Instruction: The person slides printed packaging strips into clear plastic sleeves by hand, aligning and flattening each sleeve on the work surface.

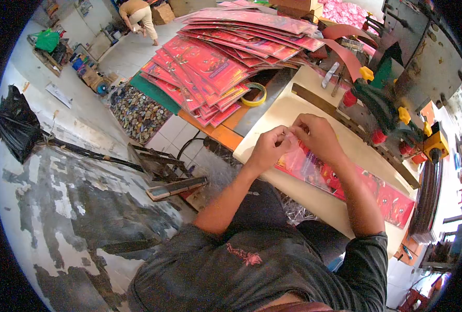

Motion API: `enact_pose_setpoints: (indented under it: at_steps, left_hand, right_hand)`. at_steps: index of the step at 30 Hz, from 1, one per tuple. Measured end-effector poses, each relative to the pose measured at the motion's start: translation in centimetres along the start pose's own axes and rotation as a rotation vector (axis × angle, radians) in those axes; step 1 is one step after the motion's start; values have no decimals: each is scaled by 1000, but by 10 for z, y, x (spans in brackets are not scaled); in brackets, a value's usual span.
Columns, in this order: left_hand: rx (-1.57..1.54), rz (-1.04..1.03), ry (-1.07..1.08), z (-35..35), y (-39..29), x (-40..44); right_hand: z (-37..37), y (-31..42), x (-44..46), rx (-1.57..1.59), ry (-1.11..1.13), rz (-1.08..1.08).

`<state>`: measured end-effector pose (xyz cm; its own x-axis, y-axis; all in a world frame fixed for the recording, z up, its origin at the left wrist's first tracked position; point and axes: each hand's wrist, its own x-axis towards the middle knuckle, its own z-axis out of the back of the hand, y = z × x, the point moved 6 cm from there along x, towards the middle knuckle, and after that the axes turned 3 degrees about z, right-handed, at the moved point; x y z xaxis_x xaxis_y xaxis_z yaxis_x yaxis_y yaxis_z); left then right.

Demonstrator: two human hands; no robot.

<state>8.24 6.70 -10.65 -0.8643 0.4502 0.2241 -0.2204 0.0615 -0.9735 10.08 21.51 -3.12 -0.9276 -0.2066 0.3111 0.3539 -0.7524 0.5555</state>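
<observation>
My left hand (266,150) and my right hand (318,138) meet over the cream worktop, fingers closed in a pinch. Between their fingertips is the upper left end of a long red printed plastic packet (389,202), where some clear film shows. The packet stretches to the lower right across the worktop, passing beneath my right forearm. Its middle is partly hidden by that forearm. Exactly how each fingertip grips the film is too small to make out.
A big fanned pile of red printed packets (210,67) covers the table beyond. A yellow tape roll (254,95) lies beside it. At the right stands a machine with a metal bar (356,132) and red and yellow knobs (378,137). Another person (137,15) bends over far back.
</observation>
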Motion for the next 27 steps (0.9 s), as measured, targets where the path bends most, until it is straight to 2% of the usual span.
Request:
enact_pose_setpoints:
  at_steps: [1,7,17,19,20,26,27]
  left_hand:
    - [90,141,84,3,14,2]
    - [31,147,82,2,12,5]
    - [160,149,132,3,10,5]
    - [40,-24,39,2,3,5]
    - [41,-26,36,2,4,5]
    - [-55,18,53,3,15,5]
    - [-25,94,100,3,21,6]
  right_hand:
    - [-4,-3,0,66,-13,-23]
    - [-6,2,-6,296,-150,-85]
    - [-14,-3,-10,303,-284,-103]
    - [-18,-11,-11,330,-295,-160]
    - [-19,-12,-11,330,-293,-156]
    - [-14,-4,-14,378,-350,-192]
    - [-11,-1,-15,417,-345,-211]
